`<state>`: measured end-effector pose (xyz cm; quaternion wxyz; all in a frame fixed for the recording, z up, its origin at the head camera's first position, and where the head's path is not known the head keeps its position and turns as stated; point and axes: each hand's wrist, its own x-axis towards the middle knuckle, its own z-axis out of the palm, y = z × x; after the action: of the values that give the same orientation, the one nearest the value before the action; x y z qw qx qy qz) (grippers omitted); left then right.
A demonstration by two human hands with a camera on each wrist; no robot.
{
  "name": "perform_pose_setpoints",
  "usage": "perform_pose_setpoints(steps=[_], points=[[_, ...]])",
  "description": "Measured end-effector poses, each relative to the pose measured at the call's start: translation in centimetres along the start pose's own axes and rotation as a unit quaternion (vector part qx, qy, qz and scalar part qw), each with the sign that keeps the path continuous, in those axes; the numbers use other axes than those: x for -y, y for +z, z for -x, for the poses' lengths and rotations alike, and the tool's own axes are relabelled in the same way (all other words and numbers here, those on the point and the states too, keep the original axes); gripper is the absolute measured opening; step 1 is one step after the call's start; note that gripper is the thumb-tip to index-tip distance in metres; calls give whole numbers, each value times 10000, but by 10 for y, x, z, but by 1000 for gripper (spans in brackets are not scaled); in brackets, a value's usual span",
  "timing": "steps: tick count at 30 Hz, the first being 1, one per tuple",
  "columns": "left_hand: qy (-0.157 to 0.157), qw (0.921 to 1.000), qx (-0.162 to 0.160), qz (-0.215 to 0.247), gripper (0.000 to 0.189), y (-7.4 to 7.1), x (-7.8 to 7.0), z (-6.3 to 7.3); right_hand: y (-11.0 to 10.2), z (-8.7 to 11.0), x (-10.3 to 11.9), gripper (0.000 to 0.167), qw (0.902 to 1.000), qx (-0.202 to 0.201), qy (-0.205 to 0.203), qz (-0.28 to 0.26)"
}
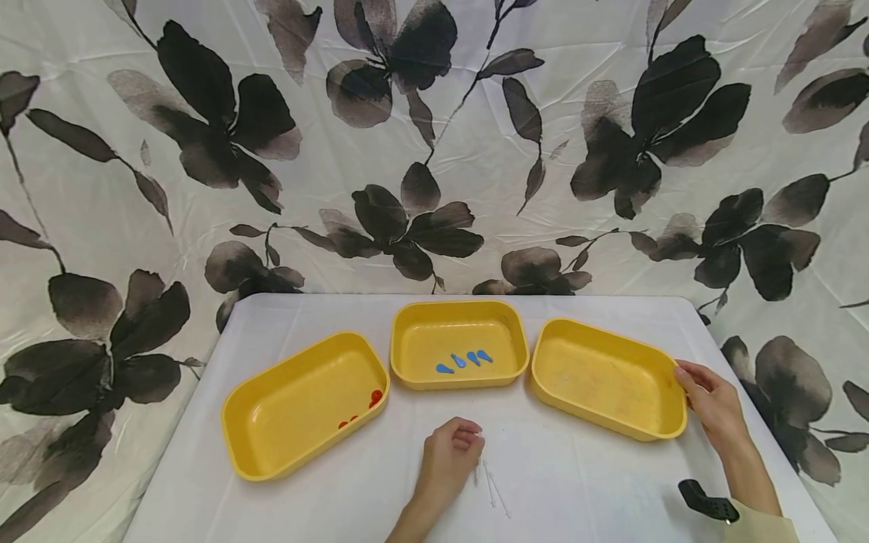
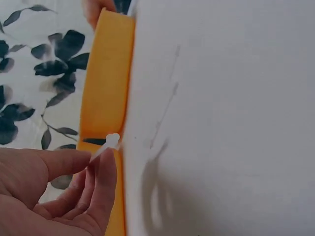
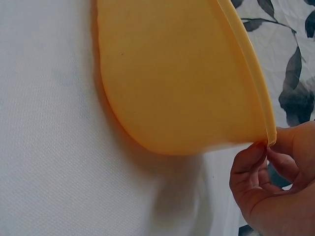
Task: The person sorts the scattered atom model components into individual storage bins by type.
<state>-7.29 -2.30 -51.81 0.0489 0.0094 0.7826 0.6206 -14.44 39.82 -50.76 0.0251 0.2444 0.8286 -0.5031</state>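
Between thumb and index finger, my left hand [image 1: 449, 456] pinches a white cotton swab [image 2: 112, 140], its tip pointing up past the fingers. Just right of that hand, several more cotton swabs [image 1: 498, 489] lie on the white table; they look faint in the left wrist view. My right hand [image 1: 716, 403] grips the outer rim of the right yellow tray [image 1: 614, 431]. In the right wrist view, the thumb and fingertips close on the edge of this tray [image 3: 182, 83], near its corner.
A middle yellow tray [image 1: 459, 382] holds several blue drop-shaped pieces [image 1: 473, 358]. The left yellow tray [image 1: 271, 369] has a few red pieces [image 1: 376, 397] at its near right edge. A black strap [image 1: 707, 501] shows by the right sleeve. Floral cloth hangs behind the table.
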Motion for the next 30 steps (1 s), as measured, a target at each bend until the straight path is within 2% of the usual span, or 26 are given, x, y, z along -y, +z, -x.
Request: perform_pose_setpoints(steps=[5,11,18,24,30], points=[[-295,9969,71,731,13,1,-8,-10,1,0,1,67,10000,25,62,-45],[-242,9936,77,1100,15,2,-15,-19,1,1,1,67,9999,32,119,-83],[-113,9936,195,1107,18,5,-25,-32,0,2,1,66,10000,31,-16,-80],[13,9947,202,1011,19,7,-30,-41,-1,2,1,66,10000,35,5,-78],[126,9933,228,1125,17,12,-37,-54,0,1,1,66,10000,6,21,-91]])
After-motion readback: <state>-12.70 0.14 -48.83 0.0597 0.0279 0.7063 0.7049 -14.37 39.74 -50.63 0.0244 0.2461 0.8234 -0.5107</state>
